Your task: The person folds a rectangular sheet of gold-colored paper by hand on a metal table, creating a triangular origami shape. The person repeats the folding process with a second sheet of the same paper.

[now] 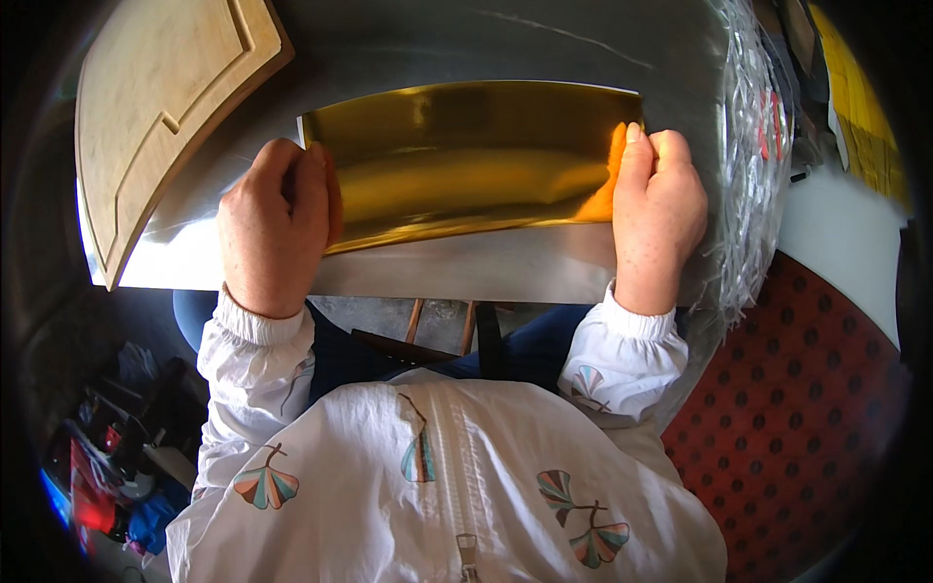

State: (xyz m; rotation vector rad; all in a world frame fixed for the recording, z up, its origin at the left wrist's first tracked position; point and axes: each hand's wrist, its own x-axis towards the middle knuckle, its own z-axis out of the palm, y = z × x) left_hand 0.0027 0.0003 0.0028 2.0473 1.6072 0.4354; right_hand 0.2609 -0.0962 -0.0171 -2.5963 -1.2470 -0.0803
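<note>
Gold sheet [466, 160] between both hands' fingers [634, 155]

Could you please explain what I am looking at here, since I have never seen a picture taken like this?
There is no machine: a camera worn on a person's head looks down at their own two bare hands, and its wide lens bends straight edges. The left hand and right hand each grip one end of a shiny gold sheet, which curves over a grey metal tabletop. A wooden cutting board lies at the far left, and crinkled clear plastic at the right. Below is the person's white patterned jacket.
</note>
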